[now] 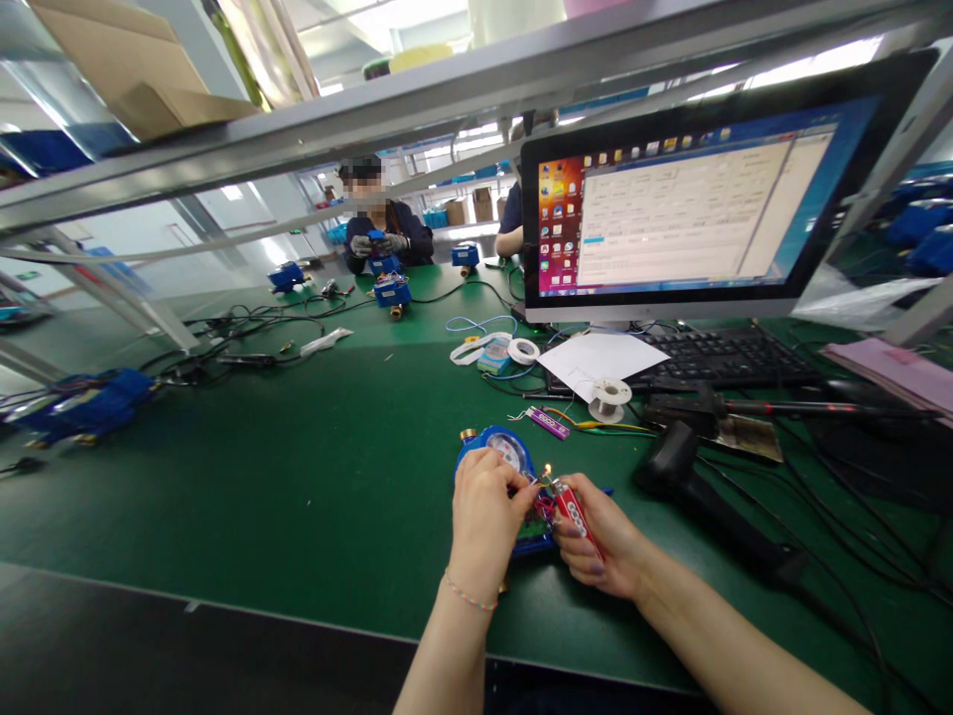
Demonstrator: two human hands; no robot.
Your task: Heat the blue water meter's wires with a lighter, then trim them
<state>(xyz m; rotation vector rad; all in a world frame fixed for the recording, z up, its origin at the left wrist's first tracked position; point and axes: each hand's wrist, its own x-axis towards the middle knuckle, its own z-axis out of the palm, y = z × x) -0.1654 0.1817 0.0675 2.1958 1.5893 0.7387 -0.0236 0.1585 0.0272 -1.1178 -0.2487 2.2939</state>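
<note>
A red lighter [578, 516] with a small flame at its tip is gripped in my right hand [607, 541]. Close beside the flame, my left hand [483, 501] pinches thin wires [542, 484] between thumb and fingers. Beneath both hands lies a blue water meter [487, 437] with a round dial, a brass fitting and an open part showing a green circuit board [532, 534]. Red wires [546, 508] bunch up between the hands. My left hand covers part of the meter.
Behind the meter are a purple-labelled battery-like piece [549, 422], a solder spool [610, 399] and white paper [596, 359]. A black barcode scanner [707, 506] lies right, before a keyboard [715, 357] and monitor [692, 199]. Blue meters [81, 405] sit left. A co-worker [387, 233] faces me across the table.
</note>
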